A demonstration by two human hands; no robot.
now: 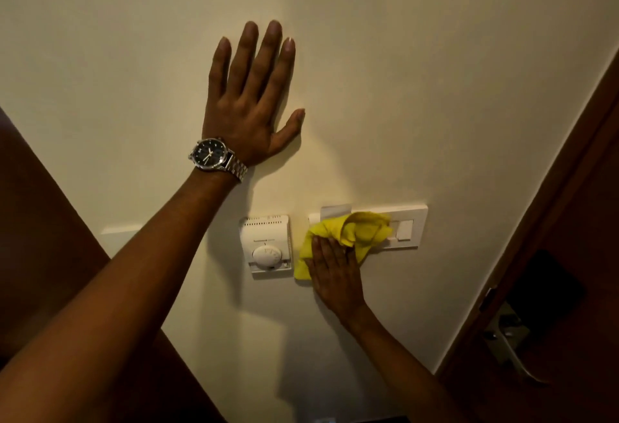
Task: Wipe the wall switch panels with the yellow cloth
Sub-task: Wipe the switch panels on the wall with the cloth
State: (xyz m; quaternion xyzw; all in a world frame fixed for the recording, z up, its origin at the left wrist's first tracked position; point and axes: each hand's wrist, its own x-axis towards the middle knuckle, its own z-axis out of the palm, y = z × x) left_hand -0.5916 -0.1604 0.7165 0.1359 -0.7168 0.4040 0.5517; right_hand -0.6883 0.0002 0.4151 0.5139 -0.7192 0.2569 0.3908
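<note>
A white switch panel (407, 221) is mounted on the cream wall at the lower right. My right hand (336, 273) presses a crumpled yellow cloth (355, 233) flat against the panel's left half, hiding that part. One rocker switch (404, 230) shows at the panel's right end. A white thermostat with a round dial (266, 245) sits just left of the cloth. My left hand (253, 100), with a dark-faced metal watch at the wrist, rests flat on the bare wall above, fingers spread, holding nothing.
A dark wooden door frame (549, 208) runs down the right side, with a metal door handle (512, 349) below. Dark wood panelling (43, 221) borders the wall at the left. Another white plate (117, 238) is partly hidden behind my left forearm.
</note>
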